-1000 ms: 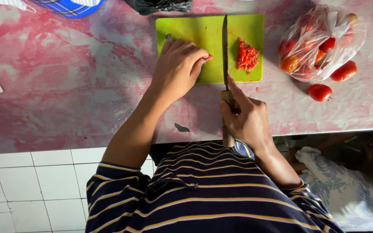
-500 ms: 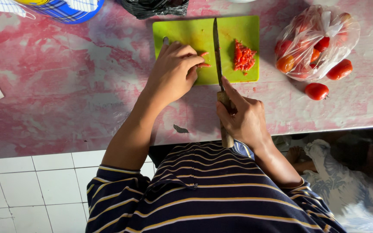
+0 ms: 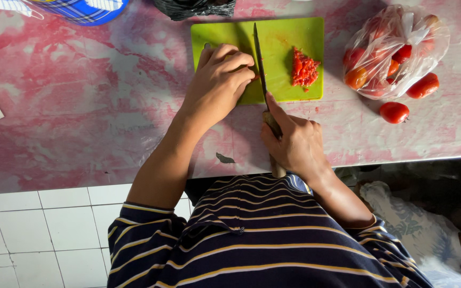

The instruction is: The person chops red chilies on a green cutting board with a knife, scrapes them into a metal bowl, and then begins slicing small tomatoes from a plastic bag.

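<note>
A green cutting board (image 3: 286,34) lies on the pink marbled table. My left hand (image 3: 217,85) rests on the board's left half with curled fingers, holding down a small red piece that is almost hidden under the fingertips. My right hand (image 3: 293,144) grips the wooden handle of a long knife (image 3: 260,61), whose blade lies across the board right against my left fingertips. A pile of chopped red tomato (image 3: 305,68) sits on the board's right half.
A clear plastic bag of tomatoes (image 3: 396,48) lies at the right, with two loose tomatoes (image 3: 395,112) beside it. A blue checked container (image 3: 84,8) and a black bag (image 3: 196,6) sit at the far edge. White tiled floor (image 3: 38,229) shows below left.
The knife blade has swung left across the board, from near the chopped pile to my left fingertips. The red piece now shows less under my fingers.
</note>
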